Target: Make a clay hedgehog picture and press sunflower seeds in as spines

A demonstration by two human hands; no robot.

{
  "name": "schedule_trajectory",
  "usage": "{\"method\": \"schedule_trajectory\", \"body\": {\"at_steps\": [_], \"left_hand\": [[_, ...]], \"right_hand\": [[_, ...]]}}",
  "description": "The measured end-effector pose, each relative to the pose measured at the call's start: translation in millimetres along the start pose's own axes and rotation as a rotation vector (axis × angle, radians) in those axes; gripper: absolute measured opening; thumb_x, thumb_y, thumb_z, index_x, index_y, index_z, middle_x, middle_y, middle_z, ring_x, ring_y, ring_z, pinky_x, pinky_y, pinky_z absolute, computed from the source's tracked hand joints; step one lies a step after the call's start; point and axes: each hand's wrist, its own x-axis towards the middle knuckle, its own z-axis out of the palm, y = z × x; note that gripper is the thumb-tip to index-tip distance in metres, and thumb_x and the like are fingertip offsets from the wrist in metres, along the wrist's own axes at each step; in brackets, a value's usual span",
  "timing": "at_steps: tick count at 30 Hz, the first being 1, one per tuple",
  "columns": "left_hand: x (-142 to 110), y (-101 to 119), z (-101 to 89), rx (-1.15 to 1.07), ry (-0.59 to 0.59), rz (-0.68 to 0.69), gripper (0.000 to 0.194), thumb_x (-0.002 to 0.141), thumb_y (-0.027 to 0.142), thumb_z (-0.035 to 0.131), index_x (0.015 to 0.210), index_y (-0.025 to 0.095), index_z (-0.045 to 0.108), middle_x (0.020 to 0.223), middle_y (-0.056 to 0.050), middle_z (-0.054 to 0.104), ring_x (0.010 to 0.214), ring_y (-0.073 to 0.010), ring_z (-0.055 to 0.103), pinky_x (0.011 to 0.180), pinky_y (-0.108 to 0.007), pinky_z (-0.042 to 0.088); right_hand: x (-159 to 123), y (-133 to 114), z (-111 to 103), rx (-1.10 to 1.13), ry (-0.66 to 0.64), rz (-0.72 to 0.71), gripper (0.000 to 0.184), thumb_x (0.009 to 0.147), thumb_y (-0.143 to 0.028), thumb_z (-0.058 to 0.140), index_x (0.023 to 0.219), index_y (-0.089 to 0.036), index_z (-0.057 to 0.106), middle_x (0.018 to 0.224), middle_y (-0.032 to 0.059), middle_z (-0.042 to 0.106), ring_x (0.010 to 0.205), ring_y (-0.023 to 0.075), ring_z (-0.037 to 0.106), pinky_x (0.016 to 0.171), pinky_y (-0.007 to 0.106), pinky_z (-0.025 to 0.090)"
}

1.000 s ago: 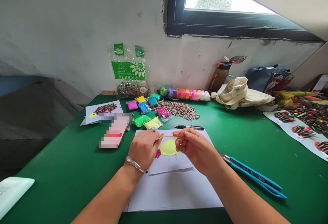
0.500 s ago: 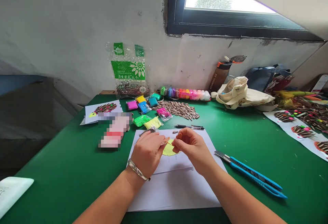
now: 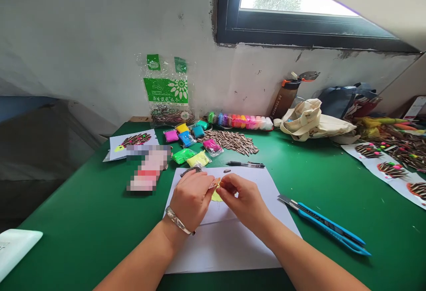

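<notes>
My left hand [image 3: 193,195], with a silver bangle at the wrist, is closed around a small piece of orange modelling clay [image 3: 217,181]; clear wrapping seems to show beside it. My right hand [image 3: 241,195] pinches at that same clay, fingertips close to the left ones. Below them lies a small paper with a yellow clay shape [image 3: 218,195], mostly covered by my hands. It rests on a larger white sheet [image 3: 233,251]. A single sunflower seed [image 3: 226,171] lies just beyond my right fingers, and a dark object [image 3: 190,169] sits behind my left hand.
Clay packets [image 3: 186,139], a pile of sunflower seeds [image 3: 233,141] and a pen [image 3: 245,164] lie beyond the sheet. To the right is a blue utility knife [image 3: 326,224], blade out. A blurred pink object [image 3: 148,171] and a seed-decorated picture [image 3: 133,142] are at left.
The orange strand stretched between my hands has shortened as my right hand moved left, close to my left fingers. My left hand shifted slightly right, covering more of the yellow shape.
</notes>
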Motion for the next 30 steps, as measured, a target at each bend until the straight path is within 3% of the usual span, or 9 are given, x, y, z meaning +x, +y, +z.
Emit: {"method": "schedule_trajectory", "body": {"at_steps": [4,9,13,17,19,22,24,27,30], "left_hand": [[1,-3,-0.1,0.011,-0.03,-0.012,0.02,0.093,0.02,0.048,0.093,0.016,0.068,0.085,-0.006,0.075,0.087,-0.0233,0.07,0.087,-0.043,0.051],[0,-17,4.6,0.08,-0.043,-0.097,0.025,0.094,0.027,0.049,0.087,0.017,0.07,0.085,-0.009,0.075,0.088,-0.0261,0.069,0.084,-0.043,0.052],[-3,-40,11.3,0.17,-0.027,-0.193,0.03,0.093,0.035,0.049,0.104,0.013,0.067,0.101,-0.015,0.072,0.094,-0.0296,0.067,0.083,-0.044,0.054],[-3,-57,9.2,0.257,0.005,-0.338,0.04,0.092,0.042,0.05,0.118,0.013,0.061,0.108,-0.016,0.07,0.101,-0.0319,0.065,0.085,-0.046,0.053],[-1,-53,3.5,0.228,0.1,-0.286,0.042,0.093,0.042,0.049,0.121,0.013,0.06,0.116,-0.017,0.067,0.113,-0.0336,0.059,0.095,-0.05,0.048],[0,-29,-5.1,0.077,0.194,-0.152,0.033,0.093,0.033,0.053,0.121,0.017,0.06,0.117,-0.013,0.067,0.113,-0.0278,0.06,0.1,-0.044,0.047],[0,-8,-7.1,-0.091,0.144,-0.088,0.033,0.091,0.027,0.057,0.122,0.017,0.06,0.112,-0.011,0.069,0.107,-0.024,0.064,0.095,-0.037,0.051],[-1,13,-3.8,-0.323,0.07,-0.148,0.033,0.089,0.028,0.061,0.12,0.017,0.062,0.113,-0.01,0.07,0.101,-0.023,0.067,0.094,-0.036,0.053],[0,21,0.9,-0.554,-0.017,-0.319,0.035,0.085,0.029,0.066,0.117,0.016,0.064,0.106,-0.009,0.073,0.091,-0.0219,0.07,0.084,-0.033,0.058]], "right_hand": [[0,-1,-2,0.078,-0.022,0.029,0.012,0.081,-0.026,0.062,0.07,-0.021,0.061,0.064,-0.001,0.054,0.061,0.0129,0.043,0.058,0.027,0.034],[1,-12,-15,0.589,-0.166,0.271,0.016,0.08,-0.032,0.067,0.073,-0.019,0.062,0.06,-0.0022,0.054,0.054,0.0099,0.045,0.056,0.026,0.036],[2,-13,-23,0.829,-0.139,0.31,0.019,0.078,-0.035,0.072,0.076,-0.018,0.063,0.062,-0.0019,0.056,0.056,0.0085,0.046,0.056,0.024,0.036],[5,-9,-25,0.912,-0.092,0.367,0.023,0.075,-0.036,0.075,0.083,-0.016,0.067,0.071,0.0011,0.062,0.059,0.0086,0.05,0.057,0.023,0.039],[6,-7,-24,0.922,-0.086,0.384,0.025,0.075,-0.036,0.075,0.087,-0.016,0.068,0.075,0.0025,0.064,0.06,0.009,0.052,0.058,0.023,0.04],[7,-5,-23,0.929,-0.069,0.394,0.029,0.073,-0.035,0.076,0.093,-0.017,0.066,0.075,0.0024,0.065,0.059,0.0088,0.052,0.059,0.023,0.041],[7,-4,-22,0.934,-0.058,0.393,0.029,0.073,-0.034,0.077,0.093,-0.018,0.064,0.074,0.0016,0.065,0.058,0.0085,0.052,0.06,0.023,0.041],[5,-3,-19,0.917,-0.068,0.389,0.025,0.074,-0.034,0.077,0.088,-0.019,0.063,0.075,0.0011,0.066,0.06,0.0087,0.054,0.062,0.024,0.042],[2,-5,-15,0.891,-0.093,0.387,0.021,0.076,-0.033,0.075,0.085,-0.019,0.064,0.078,0.0013,0.067,0.067,0.0104,0.057,0.067,0.025,0.044]]}}
